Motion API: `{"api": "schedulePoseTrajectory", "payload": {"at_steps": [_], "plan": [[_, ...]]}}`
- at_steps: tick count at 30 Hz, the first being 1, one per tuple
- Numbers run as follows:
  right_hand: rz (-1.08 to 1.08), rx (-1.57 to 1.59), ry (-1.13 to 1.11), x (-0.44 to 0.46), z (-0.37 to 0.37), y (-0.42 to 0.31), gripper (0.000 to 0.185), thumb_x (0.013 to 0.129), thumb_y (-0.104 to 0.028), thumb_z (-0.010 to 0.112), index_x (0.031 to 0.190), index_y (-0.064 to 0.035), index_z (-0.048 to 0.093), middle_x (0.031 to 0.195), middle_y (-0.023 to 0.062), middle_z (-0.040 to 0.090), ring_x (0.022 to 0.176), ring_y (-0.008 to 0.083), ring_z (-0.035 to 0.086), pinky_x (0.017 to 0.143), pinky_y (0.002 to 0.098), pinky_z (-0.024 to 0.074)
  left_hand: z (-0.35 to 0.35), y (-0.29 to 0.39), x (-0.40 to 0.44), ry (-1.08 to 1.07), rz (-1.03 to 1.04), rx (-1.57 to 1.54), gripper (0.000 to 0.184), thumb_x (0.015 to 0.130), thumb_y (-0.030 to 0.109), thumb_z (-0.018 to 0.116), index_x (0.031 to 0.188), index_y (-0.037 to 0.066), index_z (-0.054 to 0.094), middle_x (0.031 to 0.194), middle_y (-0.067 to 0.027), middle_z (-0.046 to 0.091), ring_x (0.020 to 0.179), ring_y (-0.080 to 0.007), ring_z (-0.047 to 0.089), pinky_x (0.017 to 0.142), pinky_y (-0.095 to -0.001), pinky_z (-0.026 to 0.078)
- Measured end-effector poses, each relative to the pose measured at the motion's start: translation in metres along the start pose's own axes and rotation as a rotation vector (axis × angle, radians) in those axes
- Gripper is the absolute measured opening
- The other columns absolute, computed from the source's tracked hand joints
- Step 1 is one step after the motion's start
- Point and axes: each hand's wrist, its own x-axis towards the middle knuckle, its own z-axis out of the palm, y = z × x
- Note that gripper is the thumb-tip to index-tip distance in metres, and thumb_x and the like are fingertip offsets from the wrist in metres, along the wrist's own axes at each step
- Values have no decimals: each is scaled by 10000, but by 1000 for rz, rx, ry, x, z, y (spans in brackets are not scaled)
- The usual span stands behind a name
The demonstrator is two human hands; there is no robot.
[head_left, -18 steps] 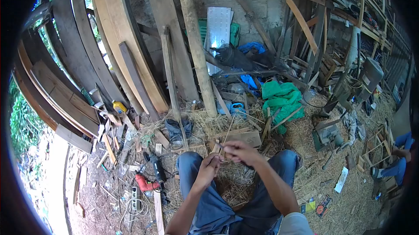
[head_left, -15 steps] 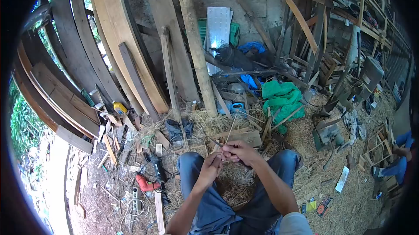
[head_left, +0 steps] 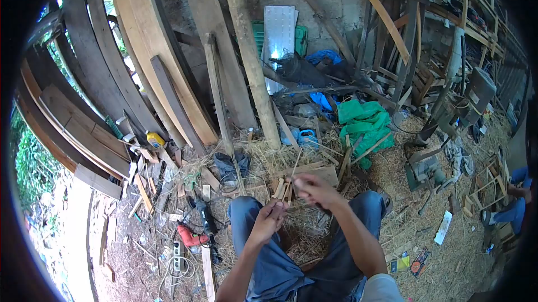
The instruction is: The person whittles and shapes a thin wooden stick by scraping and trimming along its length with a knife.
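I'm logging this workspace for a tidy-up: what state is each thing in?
Left hand: closed on thin stick
Thin stick: slanting upward
Right hand: fingers curled, blurred; its hold is unclear
Red drill: lying on the ground; on or off unclear
Power strip: on the ground; whether live unclear
Green sheet: crumpled
Wide pale board: on end, leaning

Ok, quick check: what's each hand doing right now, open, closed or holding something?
Left hand: closed, pinching a thin, pale wooden strip.
Right hand: closed; blur hides what it grips.
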Motion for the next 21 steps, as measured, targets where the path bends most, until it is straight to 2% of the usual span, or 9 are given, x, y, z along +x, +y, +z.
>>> {"api": "schedulePoseTrajectory", "payload": {"at_steps": [1,3,4,8,10,13,14,16,21], "plan": [[16,27,-109,1,4,5,311,925,-270,539,1096,-12,567,610,-49,416,454,25,299,407,192,217,3,-1,1,-32,27,55,194,976,240,417,931,74,506,599,55,322,448,-34,257,392,-199,195],[43,49,-140,6,6,15,303,917,-267,552,1083,-15,581,610,-45,425,452,27,299,406,194,220,2,1,3,-68,55,121,221,975,276,421,917,82,509,617,53,319,455,-43,256,397,-197,196],[83,64,-176,8,5,18,295,910,-264,566,1069,-17,595,611,-42,434,450,28,300,406,197,223,1,1,4,-92,30,54,222,974,283,424,909,86,504,612,55,309,457,-39,254,396,-197,191],[124,1,-166,11,-10,12,280,894,-267,590,1002,-10,626,611,-35,463,449,27,307,405,203,226,8,0,3,-82,-32,-3,225,974,291,424,877,97,486,603,61,289,459,-30,245,395,-195,179],[106,-129,19,12,-21,9,292,883,-275,604,957,5,642,610,-33,487,446,30,323,402,205,233,9,2,-4,-85,-61,2,224,974,289,422,873,98,482,606,62,288,460,-30,244,394,-194,178],[86,-54,197,14,-59,-7,308,878,-292,610,962,3,636,599,-35,491,447,33,337,398,208,249,5,-2,-13,-111,-111,22,219,975,282,419,869,99,478,610,64,286,461,-29,243,392,-195,175],[87,-52,194,14,-67,-9,308,878,-292,610,962,3,636,599,-35,491,447,33,337,398,208,249,2,-3,-15,-134,-129,35,216,976,277,418,871,98,478,611,65,284,461,-29,243,390,-196,175],[24,-16,427,13,-79,-11,296,890,-287,592,932,3,630,620,-32,504,454,41,341,398,212,266,-3,-2,-17,-116,-116,-7,209,975,273,419,884,96,484,613,63,285,462,-29,243,390,-196,175],[-190,125,359,9,-76,-6,249,917,-232,545,913,8,610,653,-17,505,487,49,379,421,207,306,-9,3,-11,-81,-49,-67,187,974,254,423,935,91,505,622,56,301,475,-33,252,399,-192,185]]}}
